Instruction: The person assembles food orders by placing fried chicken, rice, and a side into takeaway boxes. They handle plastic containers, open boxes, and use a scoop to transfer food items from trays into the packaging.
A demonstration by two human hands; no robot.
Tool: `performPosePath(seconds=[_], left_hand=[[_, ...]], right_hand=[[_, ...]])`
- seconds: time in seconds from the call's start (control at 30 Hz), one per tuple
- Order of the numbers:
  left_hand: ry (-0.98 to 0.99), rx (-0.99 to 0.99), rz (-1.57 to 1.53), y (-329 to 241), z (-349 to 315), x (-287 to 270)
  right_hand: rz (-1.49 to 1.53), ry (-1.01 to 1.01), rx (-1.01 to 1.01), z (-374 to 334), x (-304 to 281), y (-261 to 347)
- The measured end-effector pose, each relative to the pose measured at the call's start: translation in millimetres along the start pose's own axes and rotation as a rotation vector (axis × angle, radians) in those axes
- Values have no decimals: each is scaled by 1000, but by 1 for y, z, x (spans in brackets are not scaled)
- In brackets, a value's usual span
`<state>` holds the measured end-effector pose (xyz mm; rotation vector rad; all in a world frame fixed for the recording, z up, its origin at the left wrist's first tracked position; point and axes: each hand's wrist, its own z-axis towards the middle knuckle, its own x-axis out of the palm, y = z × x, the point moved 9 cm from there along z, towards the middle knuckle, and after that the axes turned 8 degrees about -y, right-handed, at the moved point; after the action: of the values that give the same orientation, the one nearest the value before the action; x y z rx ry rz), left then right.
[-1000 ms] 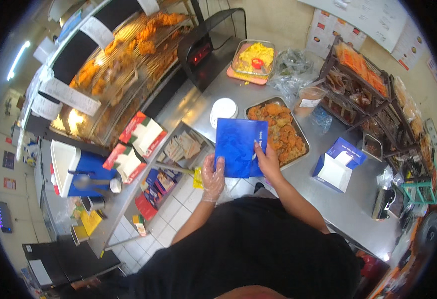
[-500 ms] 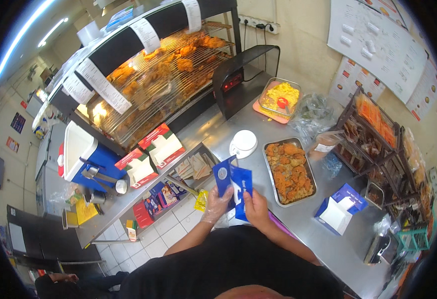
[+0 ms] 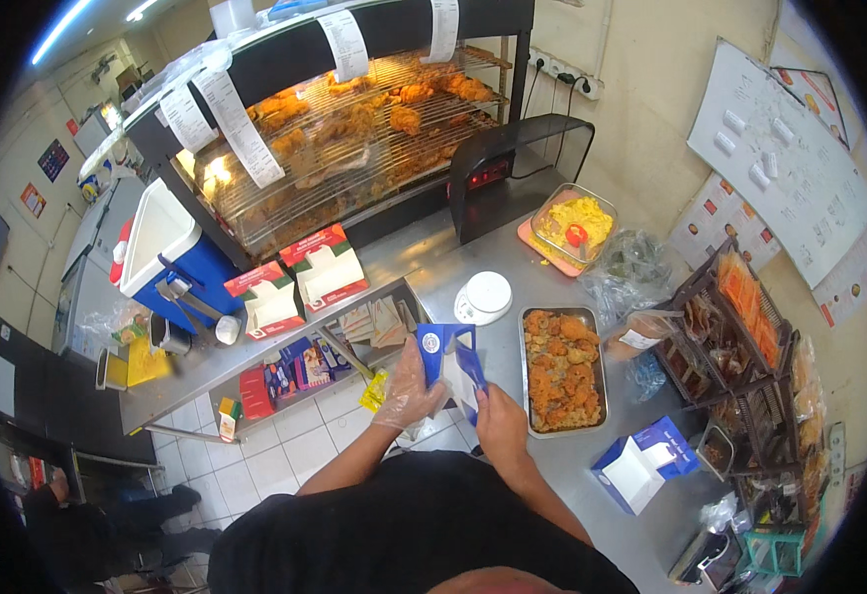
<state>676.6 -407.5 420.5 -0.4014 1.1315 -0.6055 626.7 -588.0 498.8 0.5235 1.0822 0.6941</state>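
Between my hands is a blue cardboard box (image 3: 437, 346), partly unfolded, its white inside showing. My left hand (image 3: 411, 390), in a clear plastic glove, grips its left side. My right hand (image 3: 500, 424) looks bare and pinches the lower right edge. Just right of my right hand lies a metal tray (image 3: 603, 417) of fried chicken pieces (image 3: 562, 371). Farther right stands another blue box (image 3: 632, 472), opened up with its white inside facing upward. Beyond the held box sits a round white kitchen scale (image 3: 485, 294).
A heated display cabinet (image 3: 178, 166) with fried chicken stands at the back left. Two red boxes (image 3: 325, 265) and a blue cooler (image 3: 184, 259) line the left counter. Dark baskets (image 3: 716, 327) and a glass dish (image 3: 607, 213) of yellow food are at right. Another person (image 3: 107, 515) is at lower left.
The box in my hands has been turned and spread wider, showing more white inside. Both hands sit slightly lower and farther left in the picture. The view has shifted too.
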Motion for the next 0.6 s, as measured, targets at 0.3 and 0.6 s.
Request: performPosePath(seconds=[0.3,0.6], left_hand=[[87,-265,-62,56,-25,4],[208,208,-93,-11,-6,-15]], right_hand=[[-100,236,-72,-17,6,-8],[-208,144,-461,-7,-12,36]])
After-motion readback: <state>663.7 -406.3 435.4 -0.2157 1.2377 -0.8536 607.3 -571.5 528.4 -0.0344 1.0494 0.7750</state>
